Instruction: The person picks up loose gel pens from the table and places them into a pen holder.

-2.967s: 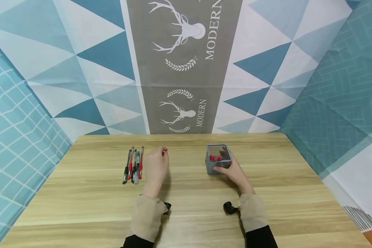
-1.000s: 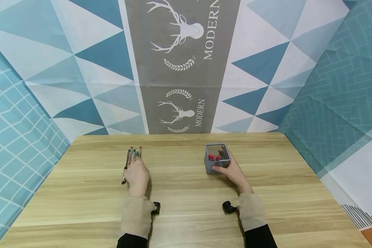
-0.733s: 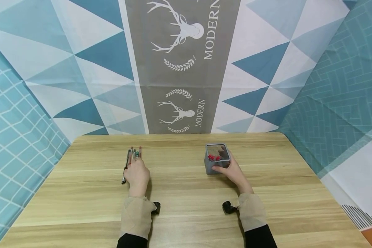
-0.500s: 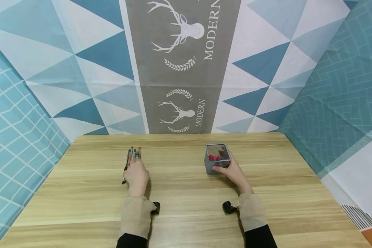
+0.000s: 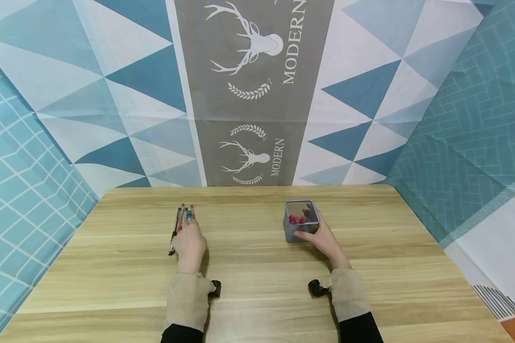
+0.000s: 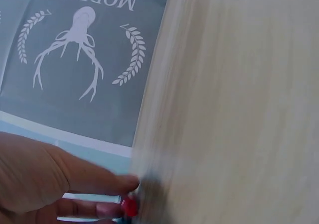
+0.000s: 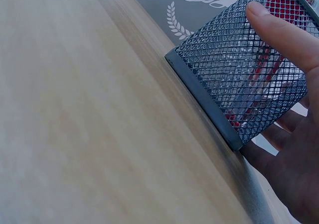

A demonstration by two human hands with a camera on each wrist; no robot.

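At the left of the table, my left hand (image 5: 190, 243) is over a row of pens, hiding their lower parts. In the left wrist view, thumb and fingers pinch a red pen (image 6: 129, 205) by its end. A black pen (image 5: 174, 233) lies uncovered at the row's left edge; green-tipped pens (image 5: 189, 215) show beyond the fingers. My right hand (image 5: 324, 238) grips a grey mesh pen holder (image 5: 291, 233) from its right side, thumb across the near face. The holder stands upright on the table, with several red-ended pens (image 5: 297, 219) inside.
The wooden table (image 5: 249, 228) spreads between and around both hands. Behind its far edge hangs a patterned cloth (image 5: 249, 109) with deer heads. Blue tile-patterned cloths stand at left and right. A small black camera (image 5: 316, 287) is on the right wrist.
My left hand moved left from the table's middle onto the pens. Over the last half second, the rightmost red pen has shifted slightly left. The right hand and the pen holder stayed in place.
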